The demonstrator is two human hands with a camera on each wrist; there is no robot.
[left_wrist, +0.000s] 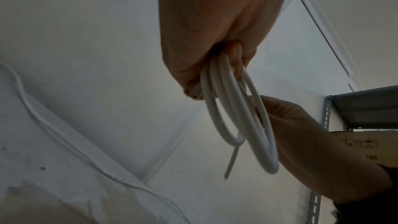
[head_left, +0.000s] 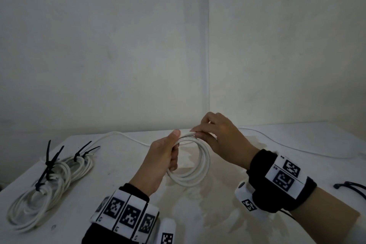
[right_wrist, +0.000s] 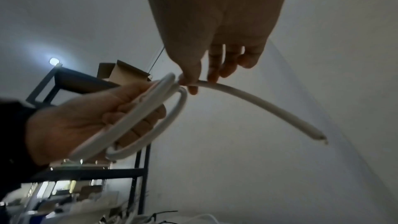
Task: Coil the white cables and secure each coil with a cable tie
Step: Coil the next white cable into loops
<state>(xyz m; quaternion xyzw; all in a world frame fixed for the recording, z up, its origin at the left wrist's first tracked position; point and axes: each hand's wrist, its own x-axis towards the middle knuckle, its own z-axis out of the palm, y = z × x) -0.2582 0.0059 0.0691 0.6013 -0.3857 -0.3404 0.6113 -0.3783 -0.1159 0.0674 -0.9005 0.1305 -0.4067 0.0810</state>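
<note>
Above the table (head_left: 198,214), in the head view, the left hand (head_left: 160,161) grips a white coil (head_left: 193,161) while the right hand (head_left: 221,140) pinches its top strand. Left of that coil lie two finished coils (head_left: 45,184) bound with black ties (head_left: 53,161); more loose ties (head_left: 350,187) lie to its right, and two loose cables trail beyond it.

From the left wrist, fingers (left_wrist: 235,54) curl round the loops (left_wrist: 243,122).

From the right wrist, thumb and forefinger pinch the free end (right_wrist: 258,106); metal shelving (right_wrist: 90,81) stands behind the coil.

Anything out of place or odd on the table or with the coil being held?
Nothing is damaged. The table has a pale blotchy stain under the coil, which the hands hold untied, one cut end sticking out loose.
</note>
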